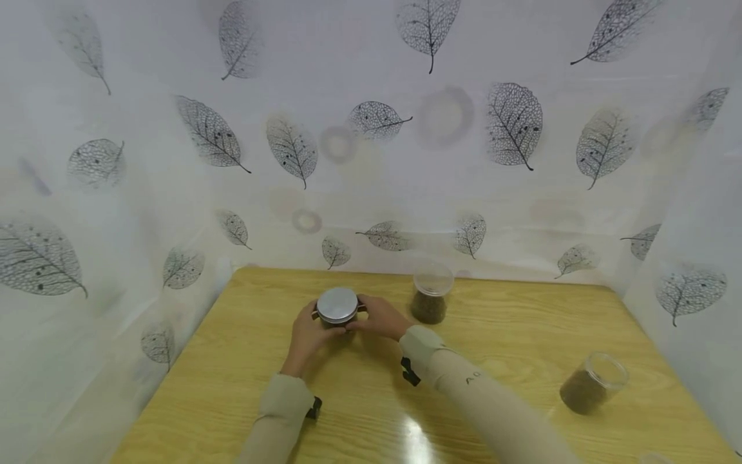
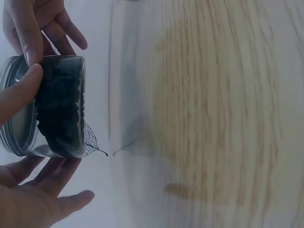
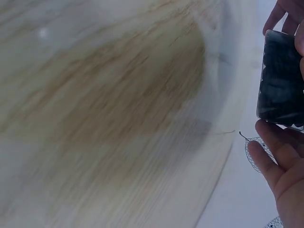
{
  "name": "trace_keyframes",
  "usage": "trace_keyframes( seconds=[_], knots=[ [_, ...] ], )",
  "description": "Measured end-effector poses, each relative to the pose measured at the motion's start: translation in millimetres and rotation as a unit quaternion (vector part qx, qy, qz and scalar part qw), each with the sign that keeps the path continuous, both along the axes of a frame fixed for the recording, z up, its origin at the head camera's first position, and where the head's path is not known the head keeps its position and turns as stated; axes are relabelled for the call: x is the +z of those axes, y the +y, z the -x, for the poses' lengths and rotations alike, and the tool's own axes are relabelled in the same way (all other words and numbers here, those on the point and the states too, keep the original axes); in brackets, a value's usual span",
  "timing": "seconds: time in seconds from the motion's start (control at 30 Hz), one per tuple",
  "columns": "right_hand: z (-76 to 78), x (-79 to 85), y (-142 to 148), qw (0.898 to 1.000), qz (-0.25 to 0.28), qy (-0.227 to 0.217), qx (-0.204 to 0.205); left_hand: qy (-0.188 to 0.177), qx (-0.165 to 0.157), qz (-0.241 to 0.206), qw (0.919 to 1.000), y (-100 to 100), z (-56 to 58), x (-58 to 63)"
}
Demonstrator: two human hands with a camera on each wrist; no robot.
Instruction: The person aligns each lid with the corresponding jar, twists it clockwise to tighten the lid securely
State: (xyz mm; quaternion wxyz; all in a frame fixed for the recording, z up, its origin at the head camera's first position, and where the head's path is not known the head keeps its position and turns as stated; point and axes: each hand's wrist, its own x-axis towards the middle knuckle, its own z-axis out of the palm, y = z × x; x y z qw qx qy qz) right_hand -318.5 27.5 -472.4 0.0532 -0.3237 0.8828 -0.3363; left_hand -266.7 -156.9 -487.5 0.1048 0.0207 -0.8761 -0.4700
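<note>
Both hands hold a clear jar [image 2: 59, 107] with dark contents and a silver lid [image 1: 337, 304], over the back left of the table. My left hand [image 1: 307, 334] grips it from the left, its thumb across the front and its other fingers at the side. From the right, my right hand [image 1: 379, 317] grips it, the thumb tip meeting the left thumb near the front. In the right wrist view, the jar's dark lower part [image 3: 280, 78] shows between the fingers of both hands, its flat base set against the white wall covering.
A clear jar with brown contents [image 1: 429, 308] stands at the back, right of the hands. Another such jar [image 1: 585, 390] is at the right side of the wooden table [image 1: 510, 322]. Leaf-printed sheeting [image 1: 377, 193] surrounds the table at the back and sides.
</note>
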Motion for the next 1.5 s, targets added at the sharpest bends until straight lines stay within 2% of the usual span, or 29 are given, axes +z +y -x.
trace_keyframes(
  seconds=[0.23, 0.5, 0.73, 1.03, 1.2, 1.33, 1.5],
  knots=[
    [9.0, -5.6, -16.2, 1.0, 0.003, -0.016, 0.016, -0.009, 0.035, -0.005, 0.9993, -9.8, 1.3, -5.5],
    [15.1, -16.0, -29.1, 1.0, -0.001, -0.011, 0.023, -0.028, 0.058, -0.022, 0.9977, -14.0, 0.2, -8.4],
    [10.1, -16.5, -34.7, 0.999, -0.027, -0.025, 0.005, -0.035, 0.068, -0.03, 0.9967, -15.3, -2.9, -10.8],
    [13.9, -27.3, -41.2, 0.999, -0.043, -0.005, 0.007, -0.038, 0.081, -0.034, 0.9954, -16.4, -5.9, -11.7],
    [13.4, -27.8, -43.6, 0.999, -0.052, -0.008, 0.007, -0.025, 0.087, -0.041, 0.995, -17.4, -6.8, -14.1],
    [11.6, -26.4, -44.8, 0.998, -0.056, -0.018, 0.005, -0.005, 0.099, -0.027, 0.9947, -16.2, -9.5, -13.4],
    [10.6, -25.9, -46.2, 0.998, -0.055, -0.019, 0.002, -0.028, 0.101, -0.042, 0.9936, -16.8, -8.0, -12.2]
  ],
)
